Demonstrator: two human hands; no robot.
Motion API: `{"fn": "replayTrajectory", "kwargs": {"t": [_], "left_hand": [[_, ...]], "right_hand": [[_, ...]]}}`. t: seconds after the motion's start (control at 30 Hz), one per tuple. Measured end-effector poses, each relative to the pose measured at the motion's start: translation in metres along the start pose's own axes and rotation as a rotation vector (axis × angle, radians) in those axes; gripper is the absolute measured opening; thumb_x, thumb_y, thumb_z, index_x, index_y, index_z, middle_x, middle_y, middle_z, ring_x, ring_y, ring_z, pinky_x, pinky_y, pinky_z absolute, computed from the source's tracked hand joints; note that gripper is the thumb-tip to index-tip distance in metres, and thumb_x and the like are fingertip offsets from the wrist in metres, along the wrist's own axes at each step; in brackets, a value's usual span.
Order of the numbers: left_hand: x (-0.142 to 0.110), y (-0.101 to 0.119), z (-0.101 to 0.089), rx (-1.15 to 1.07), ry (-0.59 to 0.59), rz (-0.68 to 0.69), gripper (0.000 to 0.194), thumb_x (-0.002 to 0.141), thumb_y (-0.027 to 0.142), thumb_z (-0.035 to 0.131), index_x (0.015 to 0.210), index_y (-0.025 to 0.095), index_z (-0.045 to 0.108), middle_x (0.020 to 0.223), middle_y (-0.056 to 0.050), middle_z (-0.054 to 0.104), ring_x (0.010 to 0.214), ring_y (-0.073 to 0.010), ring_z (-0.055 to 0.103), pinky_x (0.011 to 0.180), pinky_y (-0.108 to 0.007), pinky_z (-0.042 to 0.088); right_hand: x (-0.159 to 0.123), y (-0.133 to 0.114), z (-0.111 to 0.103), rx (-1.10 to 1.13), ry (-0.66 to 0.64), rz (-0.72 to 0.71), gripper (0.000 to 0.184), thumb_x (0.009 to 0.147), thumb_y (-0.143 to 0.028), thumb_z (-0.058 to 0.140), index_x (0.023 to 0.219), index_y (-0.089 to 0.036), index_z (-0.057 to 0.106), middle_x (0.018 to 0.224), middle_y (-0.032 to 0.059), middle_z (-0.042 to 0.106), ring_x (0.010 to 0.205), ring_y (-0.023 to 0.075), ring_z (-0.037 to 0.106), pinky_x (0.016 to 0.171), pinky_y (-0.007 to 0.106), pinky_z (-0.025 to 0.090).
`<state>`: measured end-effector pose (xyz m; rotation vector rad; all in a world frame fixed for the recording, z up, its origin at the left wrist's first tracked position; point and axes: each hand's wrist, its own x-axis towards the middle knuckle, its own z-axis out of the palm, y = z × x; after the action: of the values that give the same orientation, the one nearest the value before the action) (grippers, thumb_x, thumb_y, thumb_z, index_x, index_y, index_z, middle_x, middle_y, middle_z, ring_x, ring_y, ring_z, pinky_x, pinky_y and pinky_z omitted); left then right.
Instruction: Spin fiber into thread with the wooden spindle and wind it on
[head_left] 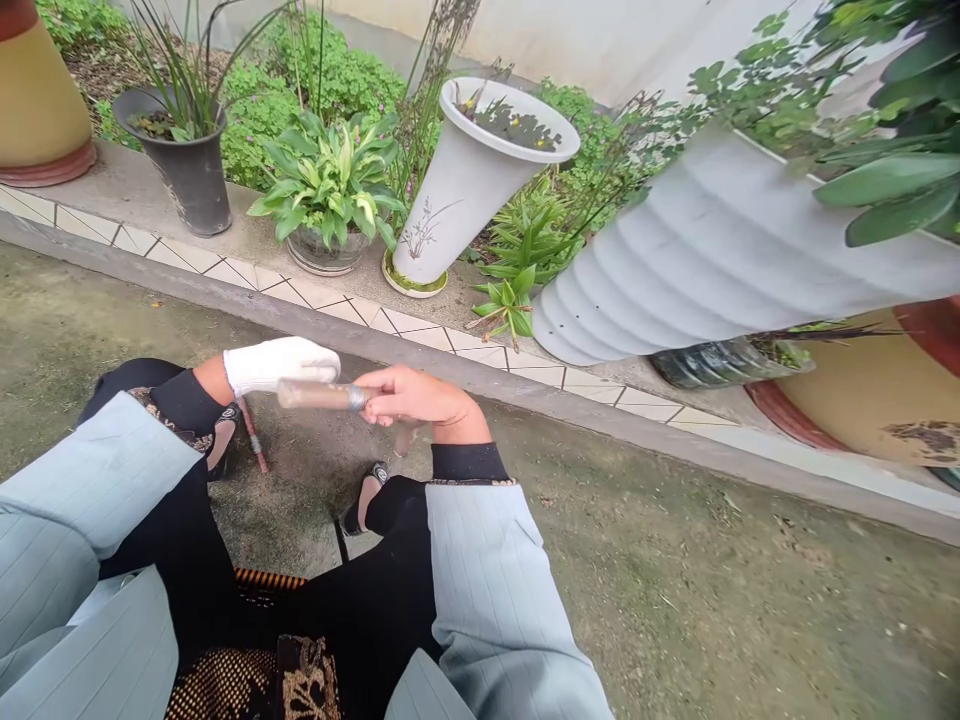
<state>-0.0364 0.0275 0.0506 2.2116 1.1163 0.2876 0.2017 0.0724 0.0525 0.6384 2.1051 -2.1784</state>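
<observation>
Seated low on a woven stool [247, 680], knees apart, the person brings both hands together out in front, above the ground [675, 590]. The left hand [281, 365], in a white glove, is curled shut round one end of a short brown handle [315, 396]; the bare right hand [409, 397] closes its fingers on the other end, just past a metal band [357, 398]. The handle lies roughly level between them, blurred, so what sits at its far end I cannot tell. Holding it at both ends like that looks like a way to steady it, glove on the rougher side perhaps.

Below the left hand a thin reddish stick [253, 437] slants down toward the ground beside a sandalled foot [223, 440]; whether it joins the handle is unclear. The other foot [367, 495] shows under the right wrist.

Ahead runs a tiled ledge [225, 272] carrying the pots: a dark pot [187, 175] of grassy leaves, a glass bowl [322, 255] with a variegated plant, a tall white vase [457, 190] tilted in view, and a big ribbed white planter [720, 250] crowding in from the right. Nothing stands between the hands and the ledge but open ground.
</observation>
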Motion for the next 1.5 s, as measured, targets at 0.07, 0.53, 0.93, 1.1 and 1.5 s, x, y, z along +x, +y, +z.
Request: {"fn": "replayTrajectory", "kwargs": {"t": [0.07,0.53,0.93,1.1,1.5], "left_hand": [[0.002,0.001,-0.001,-0.099,0.034,-0.047,0.039,0.094,0.043,0.039,0.085,0.014,0.063,0.074,-0.002,0.063,0.064,-0.0118,0.051,0.063,-0.022,0.04],[0.003,0.006,0.002,-0.088,-0.082,0.101,0.03,0.094,0.034,0.04,0.081,0.016,0.061,0.077,0.0,0.063,0.066,-0.0107,0.05,0.068,-0.02,0.037],[-0.001,-0.006,-0.004,0.22,0.099,0.059,0.029,0.092,0.031,0.041,0.083,0.017,0.064,0.079,-0.002,0.066,0.069,-0.0135,0.055,0.067,-0.022,0.038],[0.0,-0.015,-0.004,0.303,0.127,-0.015,0.029,0.092,0.033,0.041,0.087,0.017,0.065,0.08,-0.002,0.067,0.071,-0.0149,0.056,0.066,-0.023,0.037],[0.012,-0.011,0.036,-0.178,-0.131,0.063,0.032,0.092,0.033,0.039,0.081,0.015,0.062,0.078,-0.002,0.065,0.068,-0.0118,0.053,0.067,-0.022,0.041]], "right_hand": [[-0.005,-0.004,-0.004,0.172,0.324,-0.181,0.039,0.075,-0.051,0.071,0.085,-0.015,0.059,0.068,-0.0024,0.055,0.053,0.0063,0.044,0.05,0.02,0.038],[0.006,0.016,-0.025,0.133,1.044,-0.059,0.034,0.083,-0.049,0.063,0.076,-0.017,0.055,0.064,-0.0016,0.053,0.051,0.0077,0.046,0.049,0.021,0.039],[0.022,0.014,0.008,-0.473,-0.035,0.389,0.019,0.084,-0.034,0.062,0.086,-0.017,0.067,0.066,-0.001,0.059,0.055,0.0091,0.051,0.054,0.022,0.037],[0.018,0.006,0.014,-0.306,-0.167,0.225,0.022,0.079,-0.038,0.066,0.085,-0.016,0.066,0.065,-0.0034,0.056,0.053,0.007,0.048,0.052,0.02,0.037],[-0.007,-0.002,0.001,-0.076,0.511,-0.05,0.03,0.085,-0.044,0.059,0.076,-0.017,0.053,0.069,-0.0003,0.056,0.055,0.008,0.046,0.055,0.022,0.039]]}}
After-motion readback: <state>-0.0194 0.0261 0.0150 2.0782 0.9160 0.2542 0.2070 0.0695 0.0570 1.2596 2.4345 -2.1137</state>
